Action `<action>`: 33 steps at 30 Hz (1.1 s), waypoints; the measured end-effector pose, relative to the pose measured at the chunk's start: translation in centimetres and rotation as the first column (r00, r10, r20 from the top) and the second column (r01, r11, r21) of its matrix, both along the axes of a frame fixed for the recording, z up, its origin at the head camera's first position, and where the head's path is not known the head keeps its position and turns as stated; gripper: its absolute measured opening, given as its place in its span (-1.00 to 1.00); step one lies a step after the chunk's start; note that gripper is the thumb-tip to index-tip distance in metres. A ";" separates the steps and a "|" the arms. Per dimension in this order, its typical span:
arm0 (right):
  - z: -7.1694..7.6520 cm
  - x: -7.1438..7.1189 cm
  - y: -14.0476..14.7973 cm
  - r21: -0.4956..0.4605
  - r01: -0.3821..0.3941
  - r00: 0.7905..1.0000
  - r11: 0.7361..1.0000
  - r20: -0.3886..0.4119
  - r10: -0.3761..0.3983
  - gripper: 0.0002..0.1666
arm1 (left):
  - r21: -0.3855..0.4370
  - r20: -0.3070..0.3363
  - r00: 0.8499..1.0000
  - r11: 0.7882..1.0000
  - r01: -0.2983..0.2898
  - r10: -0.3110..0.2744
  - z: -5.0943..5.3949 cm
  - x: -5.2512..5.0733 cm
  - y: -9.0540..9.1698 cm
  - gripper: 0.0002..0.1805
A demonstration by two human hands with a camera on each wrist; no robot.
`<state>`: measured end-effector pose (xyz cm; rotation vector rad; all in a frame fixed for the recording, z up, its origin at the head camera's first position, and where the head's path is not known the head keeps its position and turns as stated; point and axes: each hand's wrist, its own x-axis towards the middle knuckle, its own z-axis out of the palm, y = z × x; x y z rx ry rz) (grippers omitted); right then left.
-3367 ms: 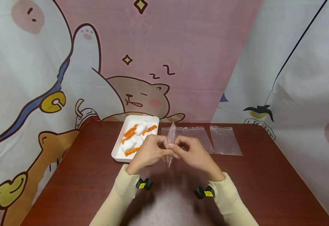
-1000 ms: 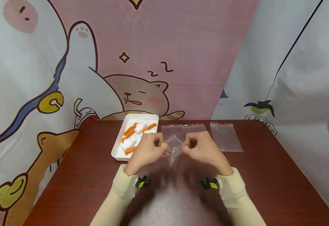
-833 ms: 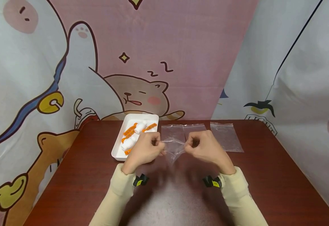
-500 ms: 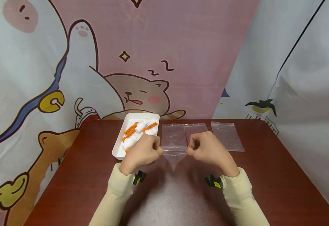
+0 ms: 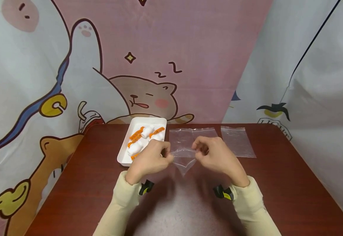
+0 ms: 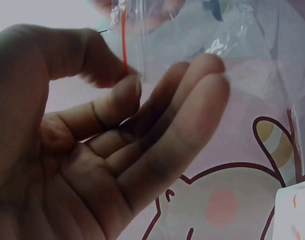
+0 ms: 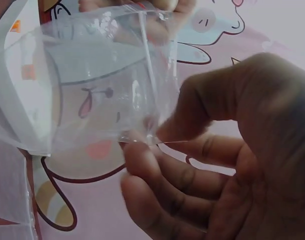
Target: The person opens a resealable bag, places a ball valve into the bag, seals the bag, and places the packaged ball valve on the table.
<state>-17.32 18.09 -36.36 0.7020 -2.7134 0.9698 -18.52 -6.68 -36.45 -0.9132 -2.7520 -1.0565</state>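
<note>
Since the earliest head view, the left hand (image 5: 150, 159) and right hand (image 5: 218, 157) have moved apart, leaving the clear zip bag (image 5: 184, 162) spread between them.
The left pinches one end of its mouth between thumb and forefinger, other fingers loosely extended; the right pinches the opposite end. The bag hangs over the table (image 5: 277, 183), right of the white tray (image 5: 124, 154) of orange strips (image 5: 156, 132) and white pieces (image 5: 135, 148), near three flat bags (image 5: 237, 143).
</note>
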 end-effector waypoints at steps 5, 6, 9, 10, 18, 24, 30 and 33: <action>-0.1 -0.1 -0.3 -0.039 0.049 0.999 0.998 0.006 -0.049 -0.84 | 0.055 -0.021 1.000 0.998 -0.022 0.023 -0.3 0.2 0.6 -0.72; -0.1 -0.1 -0.4 -0.048 0.055 0.998 0.997 0.013 -0.054 -0.85 | 0.062 -0.021 0.999 0.998 -0.027 0.028 -0.4 0.2 0.7 -0.72; 0.0 -0.1 -0.5 -0.067 0.076 0.996 0.995 0.045 -0.073 -0.90 | 0.083 -0.023 0.999 0.996 -0.028 0.030 -0.5 0.3 1.0 -0.72; 0.1 -0.1 -0.6 -0.071 0.087 0.995 0.994 0.057 -0.083 -0.90 | 0.087 -0.026 0.999 0.996 -0.027 0.030 -0.5 0.4 1.1 -0.72; -0.3 0.2 -1.5 -0.133 0.295 0.949 0.946 0.161 -0.273 -0.94 | 0.098 -0.124 0.992 0.995 -0.024 0.036 -1.1 0.6 2.0 -0.71; -0.8 -0.1 -2.2 -0.162 0.345 0.931 0.925 0.188 -0.314 -0.92 | 0.075 -0.220 0.975 0.997 0.021 -0.004 -1.6 0.6 2.7 -0.71; -0.5 -0.2 -1.2 -0.158 0.248 0.960 0.956 0.176 -0.220 -0.88 | 0.110 -0.170 0.981 0.991 -0.073 0.091 -1.5 0.5 2.3 -0.71; -0.1 -0.1 -0.3 -0.135 0.219 0.961 0.966 0.203 -0.189 -0.87 | 0.117 -0.133 0.983 0.987 -0.114 0.129 -1.3 0.3 1.7 -0.72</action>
